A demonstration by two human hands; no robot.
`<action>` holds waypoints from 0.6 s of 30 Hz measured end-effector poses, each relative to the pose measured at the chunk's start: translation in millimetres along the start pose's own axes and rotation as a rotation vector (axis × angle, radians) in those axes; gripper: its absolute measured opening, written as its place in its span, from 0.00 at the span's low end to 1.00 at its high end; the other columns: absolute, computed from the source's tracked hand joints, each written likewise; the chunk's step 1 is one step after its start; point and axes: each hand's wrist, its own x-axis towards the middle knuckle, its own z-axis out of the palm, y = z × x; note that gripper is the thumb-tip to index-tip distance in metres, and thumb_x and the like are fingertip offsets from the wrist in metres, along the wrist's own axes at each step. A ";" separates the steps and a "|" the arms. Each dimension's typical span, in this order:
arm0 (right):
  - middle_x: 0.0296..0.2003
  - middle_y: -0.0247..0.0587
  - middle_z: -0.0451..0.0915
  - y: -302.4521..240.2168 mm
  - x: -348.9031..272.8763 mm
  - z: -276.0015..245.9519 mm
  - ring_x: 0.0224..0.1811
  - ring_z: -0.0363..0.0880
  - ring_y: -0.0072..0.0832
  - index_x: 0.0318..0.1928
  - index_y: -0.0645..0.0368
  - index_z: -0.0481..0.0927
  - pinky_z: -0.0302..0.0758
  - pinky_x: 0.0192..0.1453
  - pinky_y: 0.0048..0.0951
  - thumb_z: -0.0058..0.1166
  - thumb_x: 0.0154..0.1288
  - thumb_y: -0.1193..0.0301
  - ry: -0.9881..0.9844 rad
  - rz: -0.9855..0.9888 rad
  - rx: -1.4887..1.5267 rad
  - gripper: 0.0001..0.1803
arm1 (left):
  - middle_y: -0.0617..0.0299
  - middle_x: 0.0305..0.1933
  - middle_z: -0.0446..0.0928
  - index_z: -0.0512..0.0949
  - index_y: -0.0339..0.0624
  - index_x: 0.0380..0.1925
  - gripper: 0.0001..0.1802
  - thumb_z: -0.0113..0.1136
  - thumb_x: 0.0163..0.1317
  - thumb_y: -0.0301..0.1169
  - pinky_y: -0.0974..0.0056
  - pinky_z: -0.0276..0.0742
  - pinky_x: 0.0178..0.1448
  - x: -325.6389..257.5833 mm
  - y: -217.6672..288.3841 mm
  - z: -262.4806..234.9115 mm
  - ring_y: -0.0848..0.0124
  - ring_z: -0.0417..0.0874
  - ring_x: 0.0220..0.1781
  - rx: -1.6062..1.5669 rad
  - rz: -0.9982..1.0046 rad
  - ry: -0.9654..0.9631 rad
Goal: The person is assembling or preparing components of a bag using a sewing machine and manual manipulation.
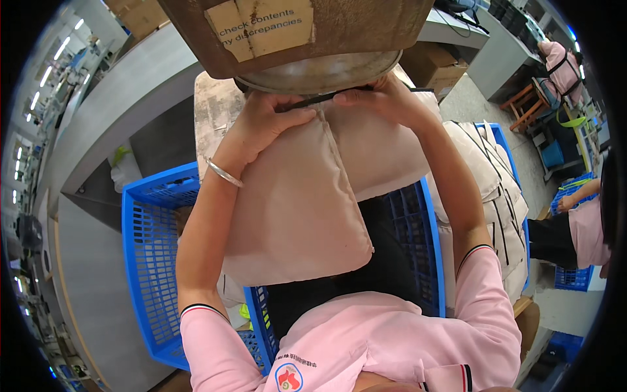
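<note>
Both hands, left and right, pinch the beige padded garment piece at its top edge. Its long axis runs from there down toward the person, over a blue crate.

We see a padded cloth panel at the centre of the frame, beige, matt and soft, with a stitched seam down its middle. Our left hand and right hand pinch a thin black strip at its top edge, slightly glossy. Above it sits a dull, scuffed metal rim under a worn brown cardboard box bearing a matt paper label. The bracelet on our left wrist is shiny metal. The blue crate at lower left is smooth perforated plastic. More quilted beige cloth pieces lie at right. Our pink sleeves are matt knit fabric.
</note>
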 end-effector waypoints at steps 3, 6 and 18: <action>0.35 0.28 0.87 -2.6 1.3 -3.8 0.40 0.79 0.15 0.43 0.60 0.88 0.75 0.49 0.23 0.67 0.62 0.66 0.004 0.041 0.115 0.13 | 0.68 0.36 0.83 0.85 0.36 0.41 0.12 0.69 0.59 0.32 0.74 0.75 0.44 3.7 4.3 2.2 0.81 0.78 0.36 -0.066 0.033 -0.005; 0.37 0.29 0.87 -12.2 0.3 -5.8 0.43 0.80 0.15 0.45 0.60 0.88 0.75 0.51 0.23 0.67 0.62 0.67 0.022 0.060 0.072 0.13 | 0.62 0.41 0.83 0.83 0.33 0.44 0.16 0.69 0.57 0.29 0.71 0.76 0.48 2.4 12.5 3.8 0.77 0.80 0.41 -0.138 0.024 0.012; 0.35 0.32 0.87 0.8 -2.3 -39.4 0.37 0.80 0.16 0.41 0.61 0.88 0.76 0.45 0.23 0.65 0.62 0.70 0.099 0.031 -0.012 0.09 | 0.62 0.42 0.84 0.83 0.33 0.45 0.18 0.70 0.55 0.30 0.69 0.76 0.52 -2.6 6.4 -19.0 0.76 0.81 0.44 0.061 0.186 0.232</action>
